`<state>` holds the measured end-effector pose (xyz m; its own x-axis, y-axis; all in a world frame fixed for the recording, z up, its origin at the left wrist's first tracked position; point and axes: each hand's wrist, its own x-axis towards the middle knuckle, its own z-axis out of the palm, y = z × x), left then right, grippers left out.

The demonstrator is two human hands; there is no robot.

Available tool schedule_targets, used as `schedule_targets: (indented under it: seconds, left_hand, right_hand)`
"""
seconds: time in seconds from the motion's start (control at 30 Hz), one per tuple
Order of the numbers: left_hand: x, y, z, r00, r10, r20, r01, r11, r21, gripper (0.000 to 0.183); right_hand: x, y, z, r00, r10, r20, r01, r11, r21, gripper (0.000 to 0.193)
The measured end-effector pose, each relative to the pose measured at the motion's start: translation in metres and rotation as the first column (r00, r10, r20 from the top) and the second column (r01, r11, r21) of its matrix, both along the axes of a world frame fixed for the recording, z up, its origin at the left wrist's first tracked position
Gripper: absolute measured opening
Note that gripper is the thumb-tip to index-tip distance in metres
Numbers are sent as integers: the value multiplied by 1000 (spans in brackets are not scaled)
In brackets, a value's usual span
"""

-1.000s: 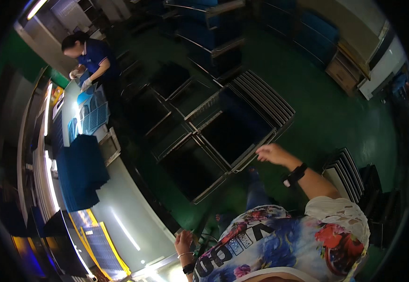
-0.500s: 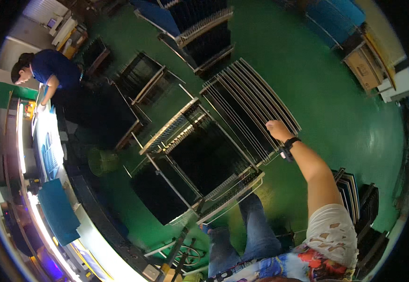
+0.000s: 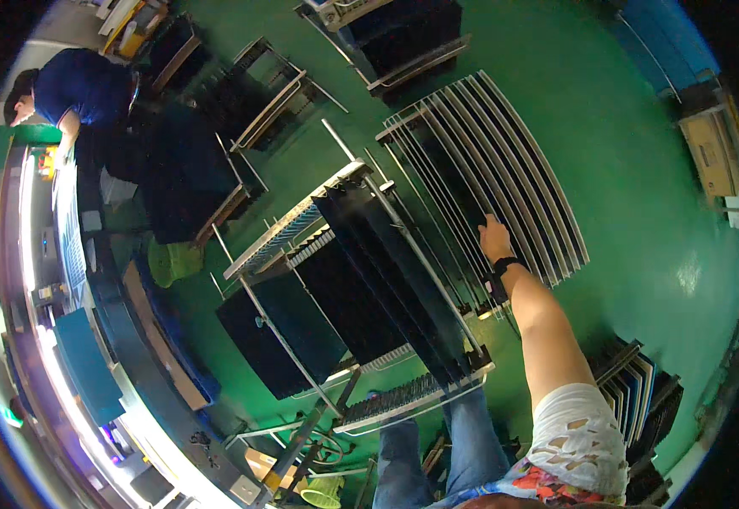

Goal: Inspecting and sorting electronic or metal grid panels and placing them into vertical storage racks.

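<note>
My right hand (image 3: 495,238) is stretched forward over a rack of long pale metal slats (image 3: 526,178), at its left part. The fingers look curled at the slats; what they grip, if anything, I cannot make out. A black band (image 3: 506,265) circles that wrist. Left of the hand stands a metal-framed rack (image 3: 420,254) with toothed rails, holding several upright dark panels (image 3: 361,284). A flat dark panel (image 3: 272,327) shows at its left side. My left hand is not in view.
A co-worker in dark blue (image 3: 85,93) leans over a lit workbench (image 3: 162,433) on the left. More racks (image 3: 272,114) stand farther off. A green basket (image 3: 174,261) sits by the bench. Panels (image 3: 632,394) lean at my right; a cardboard box (image 3: 709,157) is far right.
The view has shifted, so the racks lie differently in it. My right hand has moved left across the slatted rack. More dark panels show in the metal-framed rack.
</note>
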<state>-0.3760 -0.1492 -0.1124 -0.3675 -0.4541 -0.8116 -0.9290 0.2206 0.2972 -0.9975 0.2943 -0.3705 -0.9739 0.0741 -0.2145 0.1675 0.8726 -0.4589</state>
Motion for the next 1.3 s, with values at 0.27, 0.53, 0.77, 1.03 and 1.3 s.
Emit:
schedule_targets:
  seconds: [0.27,0.53,0.77,1.03,1.3]
  left_hand:
    - [11,6,-2,999,18,-39,-20,999,-47,16]
    - [-54,16,-29,956,-9,-294,3,1000,-21,16]
    - [-110,-8,-28,803,-73,-592,53,997,-51,16]
    - [-63,-11,98,615,164,-772,-214,976,37,29]
    - [-16,-23,235,129,787,-603,-292,611,736,71]
  right_hand:
    - [-26,7,41,996,48,-71,-30,973,228,17]
    - [15,68,284,947,-38,-320,54,998,42,26]
    - [114,91,525,836,-133,-533,25,979,-204,25]
    - [162,-37,606,964,-182,-194,-137,288,-948,29]
    - [212,-249,533,772,634,55,123,-63,-990,20]
